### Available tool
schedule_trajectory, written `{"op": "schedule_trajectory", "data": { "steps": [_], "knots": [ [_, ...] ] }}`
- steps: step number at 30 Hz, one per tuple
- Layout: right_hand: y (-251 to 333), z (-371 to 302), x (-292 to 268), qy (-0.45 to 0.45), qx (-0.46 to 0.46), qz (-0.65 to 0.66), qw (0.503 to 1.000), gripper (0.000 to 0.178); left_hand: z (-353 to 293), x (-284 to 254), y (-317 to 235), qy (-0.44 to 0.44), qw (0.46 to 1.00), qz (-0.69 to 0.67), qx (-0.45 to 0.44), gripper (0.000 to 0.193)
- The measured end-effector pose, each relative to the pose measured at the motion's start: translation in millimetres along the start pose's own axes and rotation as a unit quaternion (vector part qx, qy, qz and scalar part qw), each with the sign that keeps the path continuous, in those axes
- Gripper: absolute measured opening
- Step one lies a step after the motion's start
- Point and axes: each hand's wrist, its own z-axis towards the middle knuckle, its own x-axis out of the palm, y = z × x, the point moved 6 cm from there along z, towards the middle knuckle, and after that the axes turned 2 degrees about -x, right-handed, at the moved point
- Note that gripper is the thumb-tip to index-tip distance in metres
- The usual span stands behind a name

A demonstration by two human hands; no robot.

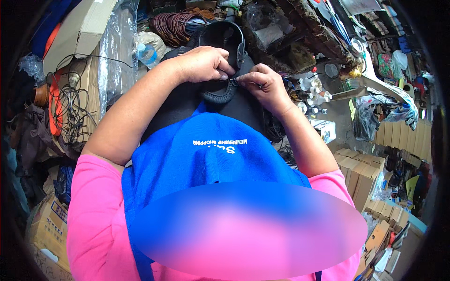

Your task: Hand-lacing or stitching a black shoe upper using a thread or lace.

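One black, shoe-like item (218, 97) at twelve o'clock, between two bare hands.
Left hand (206, 64) curls its fingers against it, grip unclear; right hand (266, 86) pinches one small shiny piece (233, 81). Beyond: one reddish-brown cord coil (172, 28) at eleven, one clear bottle (148, 56) between ten and eleven.

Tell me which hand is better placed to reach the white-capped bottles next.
Probably the right hand: it is nearer the white-capped bottles, on their side. The left hand would have to cross it. Both are busy at the black item.
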Motion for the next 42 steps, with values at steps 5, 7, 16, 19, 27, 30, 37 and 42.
{"op": "schedule_trajectory", "data": {
  "steps": [5,7,16,19,27,30,37,42],
  "knots": [
    [29,3,-6,0.007,-0.063,-0.101,0.993,0.017,0,2,-1,0.01,1.0,0.018,0.012,0.025],
    [44,5,-4,0.066,-0.085,-0.239,0.965,0.013,0,2,-2,0.018,1.0,0.021,0.012,0.026],
    [61,29,21,0.198,-0.086,-0.358,0.908,0.015,2,-3,8,-0.078,0.997,0.017,0.018,0.019],
    [52,29,12,0.168,-0.086,-0.302,0.934,0.015,5,-8,12,-0.092,0.995,0.009,0.022,0.021],
    [18,30,17,0.09,0.042,-0.049,0.994,0.011,3,-7,13,-0.17,0.984,-0.014,0.045,0.034],
    [3,20,13,0.051,0.087,0.018,0.995,0.017,-27,-11,-1,-0.274,0.958,0.028,-0.084,0.061],
    [-26,-22,-3,0.081,0.301,0.483,0.818,0.023,-95,-4,1,-0.124,0.983,0.0,-0.132,0.021],
    [-29,-35,-72,-0.028,0.069,0.759,0.647,0.051,-104,-47,29,-0.156,0.95,0.062,-0.264,0.03]
  ]
}}
